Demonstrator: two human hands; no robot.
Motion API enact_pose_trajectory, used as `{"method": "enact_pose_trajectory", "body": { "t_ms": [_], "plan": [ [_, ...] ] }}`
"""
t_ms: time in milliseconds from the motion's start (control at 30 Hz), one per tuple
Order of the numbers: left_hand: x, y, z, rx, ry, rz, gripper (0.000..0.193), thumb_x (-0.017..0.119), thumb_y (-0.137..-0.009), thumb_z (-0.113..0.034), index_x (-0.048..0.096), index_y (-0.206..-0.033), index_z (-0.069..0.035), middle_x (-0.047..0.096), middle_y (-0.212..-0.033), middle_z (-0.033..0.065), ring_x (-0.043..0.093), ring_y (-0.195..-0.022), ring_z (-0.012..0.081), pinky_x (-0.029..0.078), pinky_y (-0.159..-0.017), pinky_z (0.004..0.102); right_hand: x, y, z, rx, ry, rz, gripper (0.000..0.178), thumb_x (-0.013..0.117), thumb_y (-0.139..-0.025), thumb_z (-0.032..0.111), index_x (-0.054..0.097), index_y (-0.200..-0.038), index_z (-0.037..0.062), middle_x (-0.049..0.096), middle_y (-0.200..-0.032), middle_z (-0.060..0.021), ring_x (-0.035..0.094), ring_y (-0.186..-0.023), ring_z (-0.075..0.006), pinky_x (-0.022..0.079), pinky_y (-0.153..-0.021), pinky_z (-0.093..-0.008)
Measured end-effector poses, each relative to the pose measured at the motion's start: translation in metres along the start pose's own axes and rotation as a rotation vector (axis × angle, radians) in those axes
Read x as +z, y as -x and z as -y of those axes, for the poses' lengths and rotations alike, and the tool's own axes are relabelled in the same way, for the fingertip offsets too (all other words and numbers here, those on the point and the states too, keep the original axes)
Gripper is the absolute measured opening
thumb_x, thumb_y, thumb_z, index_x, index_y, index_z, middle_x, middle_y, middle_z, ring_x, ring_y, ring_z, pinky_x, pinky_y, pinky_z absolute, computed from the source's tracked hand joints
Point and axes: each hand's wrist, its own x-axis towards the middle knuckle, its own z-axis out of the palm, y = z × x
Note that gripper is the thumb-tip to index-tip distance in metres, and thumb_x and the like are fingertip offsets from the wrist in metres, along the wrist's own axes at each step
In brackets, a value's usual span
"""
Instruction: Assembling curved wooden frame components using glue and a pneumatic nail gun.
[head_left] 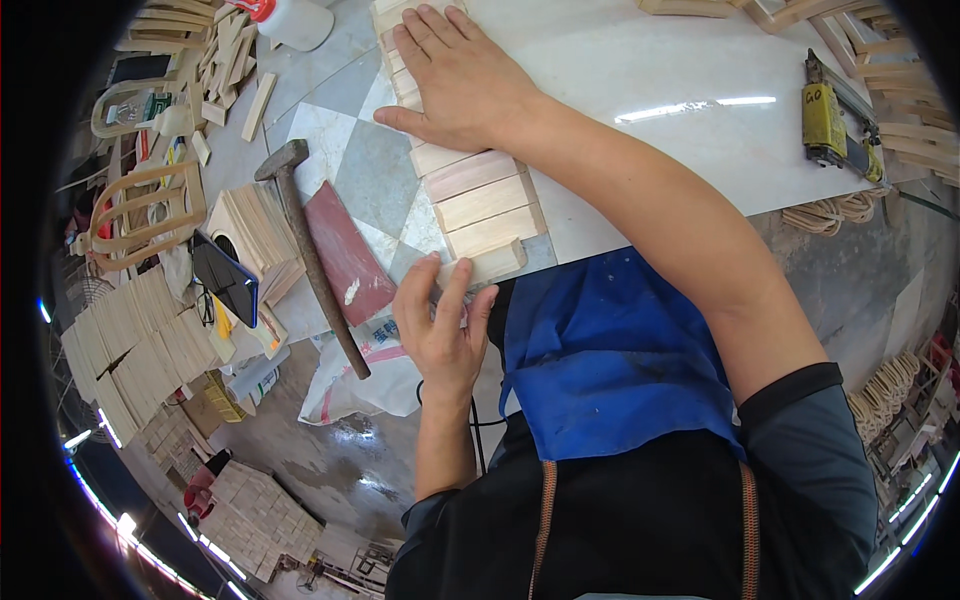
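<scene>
A row of pale wooden slats [487, 207] lies side by side on the table, running away from the near edge. My right hand [465, 85] rests flat on the far part of this row, fingers stretched out and thumb spread to the left. At the near end, a short wooden piece [497, 262] sits slightly out of line with the others. Close against that end is my left hand [438, 325], its fingers apart and the tips at the last pieces; whether they press on the wood is hard to see. Neither hand grips anything.
Left of the row lie a hammer [312, 245] and a reddish-brown sheet [347, 255]. Farther left are stacked wooden slats [255, 235], a phone [224, 272] and a curved wooden frame [150, 215]. A white bottle [300, 22] stands at the back; a yellow nail gun [824, 122] lies right.
</scene>
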Motion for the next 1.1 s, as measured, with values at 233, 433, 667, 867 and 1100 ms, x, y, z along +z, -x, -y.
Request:
{"method": "enact_pose_trajectory", "body": {
  "t_ms": [233,433,667,867,1100],
  "plan": [
    [0.006,0.014,0.0,0.029,0.013,0.01,0.041,0.086,-0.091,-0.004,0.083,-0.13,-0.013,0.068,-0.145,0.0125,0.069,-0.13,0.0362,0.057,-0.111,0.045,0.003,0.001,0.001,0.0,0.036,-0.015,0.096,0.045,-0.11,0.071,0.052,-0.161,-0.0095,0.049,-0.171,-0.0267,0.033,-0.167,-0.0382,0.015,-0.139,-0.0492],
    [0.001,0.005,0.004,0.081,0.088,0.086,0.037,0.084,-0.09,0.0,0.086,-0.124,-0.013,0.071,-0.142,0.0103,0.068,-0.135,0.0355,0.057,-0.117,0.0467,0.002,0.001,0.0,0.006,0.029,0.0,0.096,0.045,-0.11,0.071,0.052,-0.162,-0.0092,0.049,-0.172,-0.0268,0.033,-0.167,-0.0381,0.014,-0.139,-0.0491],
    [0.005,0.003,0.012,0.183,0.066,0.099,0.033,0.083,-0.088,0.001,0.086,-0.118,-0.012,0.072,-0.144,0.0107,0.065,-0.141,0.0343,0.054,-0.123,0.0486,0.001,0.002,0.001,0.008,0.033,0.0,0.095,0.045,-0.11,0.071,0.053,-0.161,-0.009,0.049,-0.172,-0.0262,0.034,-0.166,-0.0379,0.015,-0.138,-0.0494],
    [0.02,-0.005,-0.002,0.112,0.123,0.027,0.026,0.082,-0.09,0.002,0.086,-0.112,-0.009,0.071,-0.15,0.0113,0.062,-0.147,0.0354,0.05,-0.128,0.0511,0.003,0.001,0.002,0.008,0.016,-0.014,0.095,0.046,-0.11,0.071,0.053,-0.161,-0.009,0.05,-0.171,-0.0258,0.035,-0.166,-0.0373,0.015,-0.138,-0.0497],
    [0.015,-0.013,-0.01,0.031,0.19,0.149,0.046,0.08,-0.096,-0.007,0.072,-0.142,-0.005,0.055,-0.165,0.0229,0.048,-0.158,0.0446,0.04,-0.131,0.0538,0.004,0.0,0.0,-0.006,0.03,-0.022,0.095,0.046,-0.109,0.071,0.054,-0.16,-0.0091,0.051,-0.17,-0.0258,0.035,-0.166,-0.0369,0.016,-0.138,-0.0492]
  ]
}}
